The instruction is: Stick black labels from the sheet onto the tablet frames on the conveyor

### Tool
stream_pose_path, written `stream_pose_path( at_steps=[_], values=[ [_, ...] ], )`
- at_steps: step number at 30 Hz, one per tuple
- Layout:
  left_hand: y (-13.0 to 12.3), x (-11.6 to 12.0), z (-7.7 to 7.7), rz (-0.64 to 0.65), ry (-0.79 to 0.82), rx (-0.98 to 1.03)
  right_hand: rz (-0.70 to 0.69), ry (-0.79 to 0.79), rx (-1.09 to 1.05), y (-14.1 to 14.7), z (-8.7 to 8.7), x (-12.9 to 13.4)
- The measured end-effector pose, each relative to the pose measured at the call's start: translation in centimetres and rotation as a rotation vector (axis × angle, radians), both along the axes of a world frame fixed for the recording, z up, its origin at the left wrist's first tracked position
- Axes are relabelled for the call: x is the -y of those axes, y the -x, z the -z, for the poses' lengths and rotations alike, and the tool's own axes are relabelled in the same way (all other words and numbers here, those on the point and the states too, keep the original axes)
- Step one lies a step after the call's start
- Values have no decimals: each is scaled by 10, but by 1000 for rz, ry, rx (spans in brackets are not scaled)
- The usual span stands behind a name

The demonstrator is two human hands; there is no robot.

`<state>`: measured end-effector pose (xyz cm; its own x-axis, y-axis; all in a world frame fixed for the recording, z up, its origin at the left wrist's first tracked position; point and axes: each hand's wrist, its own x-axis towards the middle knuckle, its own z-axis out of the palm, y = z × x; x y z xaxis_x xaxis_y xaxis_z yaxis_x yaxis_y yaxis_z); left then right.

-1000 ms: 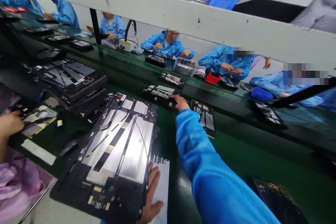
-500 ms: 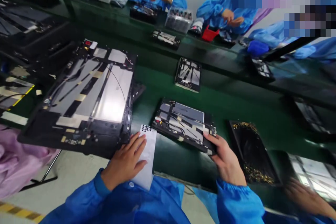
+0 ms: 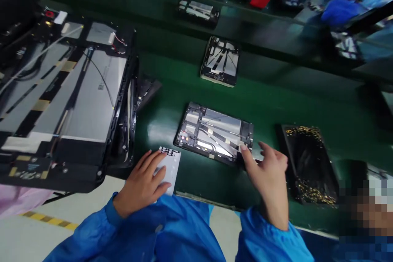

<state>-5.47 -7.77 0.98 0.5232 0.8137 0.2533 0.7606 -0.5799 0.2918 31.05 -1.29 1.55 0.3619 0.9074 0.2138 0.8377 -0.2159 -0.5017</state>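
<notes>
At 9 o'clock, a large opened tablet frame (image 3: 73, 98) lies on the green bench (image 3: 270, 90). Near 6 o'clock, the left hand (image 3: 141, 184) rests open, fingers spread on a white card (image 3: 172, 168). At 12 o'clock, a second frame (image 3: 220, 61). Centre, a small tablet frame (image 3: 213, 133) lies flat, just released by the right hand (image 3: 270, 172), now open, fingertips at its edge. At 3 o'clock, a black tray (image 3: 308, 163) with gold specks. Count: three frames, one card, one tray.

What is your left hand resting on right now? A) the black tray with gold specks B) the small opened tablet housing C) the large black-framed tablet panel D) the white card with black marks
D. The left hand lies with its fingers spread over the white card, whose black marks show above the fingertips.
</notes>
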Motion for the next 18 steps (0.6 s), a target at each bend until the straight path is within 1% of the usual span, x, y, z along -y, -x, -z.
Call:
stream_pose_path(
  at_steps=[1,2,3,4,5,6,7,8,10,14,18],
  values=[
    [-1,-4,-1,4,8,7,-21,-131,103,16,-2,6],
    [-1,-7,-2,10,24,16,-63,-234,147,36,-4,13],
    [-2,-10,-1,15,41,31,-185,-292,131,58,-5,18],
    [-3,-13,-1,16,54,44,-407,-271,39,81,-6,24],
    [-4,-15,1,12,59,55,-606,-216,-96,103,-5,28],
    [-5,-16,3,0,57,61,-714,-155,-180,122,-3,31],
    [-7,-16,5,-20,50,61,-762,-124,-208,138,-1,33],
    [-8,-16,7,-44,40,58,-788,-108,-217,150,3,34],
    [-10,-14,11,-85,31,40,-779,-113,-178,161,9,33],
    [-11,-13,16,-107,22,13,-741,-129,-95,161,16,31],
    [-11,-14,18,-100,40,0,-701,-113,96,169,17,35]
  ],
)
